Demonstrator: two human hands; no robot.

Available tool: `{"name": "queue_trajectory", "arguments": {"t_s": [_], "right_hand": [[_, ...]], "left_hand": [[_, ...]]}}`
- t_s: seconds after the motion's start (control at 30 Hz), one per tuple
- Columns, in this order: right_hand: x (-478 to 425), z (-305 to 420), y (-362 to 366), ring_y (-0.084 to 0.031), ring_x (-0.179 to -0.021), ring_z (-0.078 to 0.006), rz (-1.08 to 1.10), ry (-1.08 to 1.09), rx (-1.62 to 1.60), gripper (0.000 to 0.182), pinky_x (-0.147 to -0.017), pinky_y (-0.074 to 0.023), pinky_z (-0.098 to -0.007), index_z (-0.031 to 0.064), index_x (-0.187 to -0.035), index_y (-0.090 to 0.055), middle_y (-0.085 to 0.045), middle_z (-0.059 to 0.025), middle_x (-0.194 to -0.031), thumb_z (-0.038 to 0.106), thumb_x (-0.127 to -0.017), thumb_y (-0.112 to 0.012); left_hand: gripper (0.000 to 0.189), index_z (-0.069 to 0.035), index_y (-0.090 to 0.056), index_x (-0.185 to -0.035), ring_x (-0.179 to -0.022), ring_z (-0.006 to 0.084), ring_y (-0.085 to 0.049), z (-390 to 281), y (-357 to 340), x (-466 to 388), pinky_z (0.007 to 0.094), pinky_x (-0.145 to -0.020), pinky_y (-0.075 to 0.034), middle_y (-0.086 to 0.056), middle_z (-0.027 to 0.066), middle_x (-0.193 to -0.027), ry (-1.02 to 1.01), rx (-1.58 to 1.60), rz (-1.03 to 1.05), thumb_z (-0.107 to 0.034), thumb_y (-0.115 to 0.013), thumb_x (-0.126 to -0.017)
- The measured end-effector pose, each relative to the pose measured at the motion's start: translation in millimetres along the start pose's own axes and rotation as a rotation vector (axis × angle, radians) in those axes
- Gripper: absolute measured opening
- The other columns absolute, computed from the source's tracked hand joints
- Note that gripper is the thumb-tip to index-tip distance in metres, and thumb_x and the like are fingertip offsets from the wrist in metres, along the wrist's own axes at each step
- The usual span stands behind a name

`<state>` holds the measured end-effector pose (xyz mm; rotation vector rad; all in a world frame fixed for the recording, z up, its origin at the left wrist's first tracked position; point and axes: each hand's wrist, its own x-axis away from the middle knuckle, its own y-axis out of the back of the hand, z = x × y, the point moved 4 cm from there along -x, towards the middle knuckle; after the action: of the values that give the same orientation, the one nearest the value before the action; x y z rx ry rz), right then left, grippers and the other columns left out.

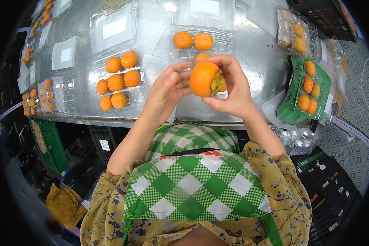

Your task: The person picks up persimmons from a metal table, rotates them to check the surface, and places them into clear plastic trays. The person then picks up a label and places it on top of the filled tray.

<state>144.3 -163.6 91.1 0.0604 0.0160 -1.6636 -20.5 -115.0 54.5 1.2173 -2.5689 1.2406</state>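
Note:
My right hand (235, 92) grips an orange persimmon (202, 79) between thumb and fingers, its green leafy calyx turned to the right. Close by on the left, my left hand (167, 89) has its fingers spread and curved towards the fruit; whether the fingertips touch it is hard to tell. Beneath and beyond the hands lies a clear plastic clamshell tray (224, 46) with its lid folded back. Persimmons (182, 40) sit in its far cups, and another one (201, 57) is partly covered by my right fingers. The tray's near part is hidden behind my hands.
Left of my hands, a second clear tray (135, 97) holds several persimmons. More trays and foam sheets (153, 66) spread over the steel table (249, 61). At right stand a green basket (287, 107) of persimmons and closed packs (301, 35). A black crate (329, 18) is behind.

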Motion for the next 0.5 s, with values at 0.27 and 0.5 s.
{"name": "queue_trajectory", "arguments": {"t_s": [0.27, 0.5], "right_hand": [[-2.3, 20.3, 1.5, -0.058, -0.094, -0.0272, -0.042, 0.549, 0.601, 0.063, -0.079, -0.0469, -0.0367, 0.0097, -0.111, -0.055, -0.059, -0.0077, -0.107, 0.011, -0.053, -0.082], [1.0, 26.4, -2.1, -0.055, -0.103, -0.0262, 0.020, 0.600, 0.728, 0.067, -0.084, -0.0449, -0.0380, 0.0119, -0.119, -0.055, -0.058, -0.0078, -0.111, 0.010, -0.057, -0.080]], "left_hand": [[0.070, -0.006, -0.045, -0.133, -0.120, 0.0224, -0.051, 14.4, -12.5, 2.2, 0.0433, -0.099, -0.043, -0.053, 0.0096, -0.129, 0.189, 0.157, 0.059, -0.054, -0.061, -0.084], [0.093, -0.007, -0.035, -0.142, -0.123, 0.0228, -0.050, 2.4, -15.0, -5.0, 0.0388, -0.100, -0.043, -0.050, 0.0105, -0.131, 0.101, -0.056, 0.096, -0.046, -0.078, -0.070]]}}
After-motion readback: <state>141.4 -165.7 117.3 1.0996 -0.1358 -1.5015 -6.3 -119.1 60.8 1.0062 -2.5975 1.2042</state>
